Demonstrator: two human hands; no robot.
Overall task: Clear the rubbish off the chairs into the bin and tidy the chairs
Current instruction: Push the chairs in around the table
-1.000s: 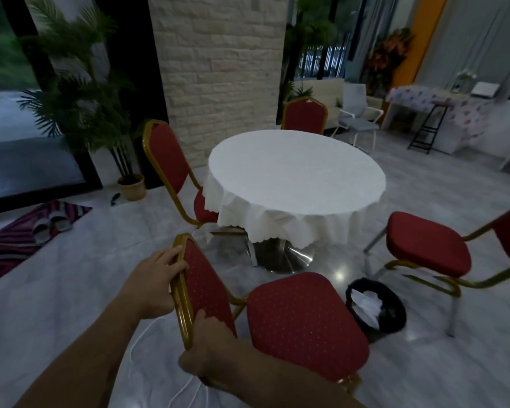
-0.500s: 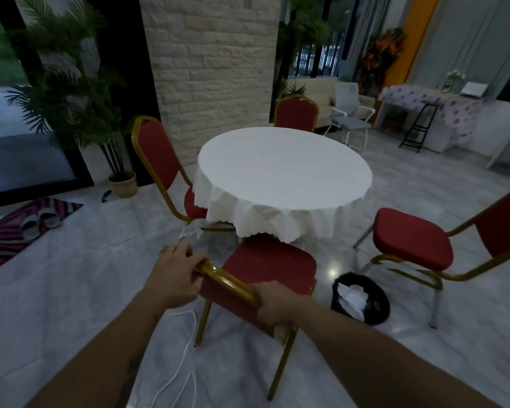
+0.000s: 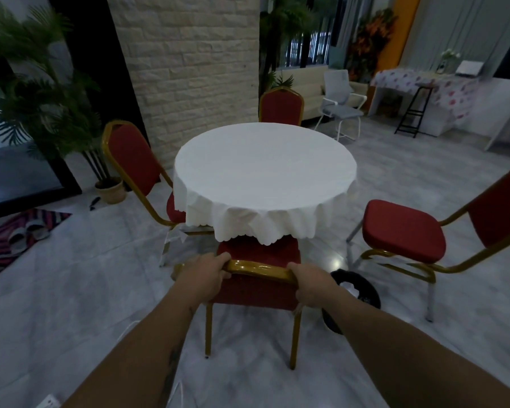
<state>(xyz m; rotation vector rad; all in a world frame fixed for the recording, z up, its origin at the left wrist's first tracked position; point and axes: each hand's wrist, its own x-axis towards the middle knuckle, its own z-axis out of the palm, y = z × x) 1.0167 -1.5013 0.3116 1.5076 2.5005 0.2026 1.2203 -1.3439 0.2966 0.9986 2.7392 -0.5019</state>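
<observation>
Taking the round white-clothed desk [image 3: 262, 169] as the marker and going left to right: the chair at the desk's left [image 3: 136, 169] stands angled, its seat partly under the cloth, with something pale and crumpled hanging by its front leg below the cloth edge; I cannot tell whether that is rubbish or a fold of fabric.

At the desk's near edge is the chair being handled [image 3: 256, 278]. The left hand [image 3: 202, 276] is closed around the left end of its gold top rail, fingers wrapped over the front. The right hand [image 3: 312, 285] is closed around the right end of the same rail. The seat's front edge is tucked just under the hanging cloth, and the chair faces the desk squarely. So the step in hand looks like tidying: pushing this chair home. It seems nearly in; the next move likely calls for a short straight push, then letting go.

Just right of that chair, on the floor, sits the black bin [image 3: 355, 293], half hidden by the right forearm; a bit of pale paper shows inside.

At the desk's right, the last red chair [image 3: 404, 231] stands pulled well out and turned, its seat bare. It probably needs straightening next.
</observation>
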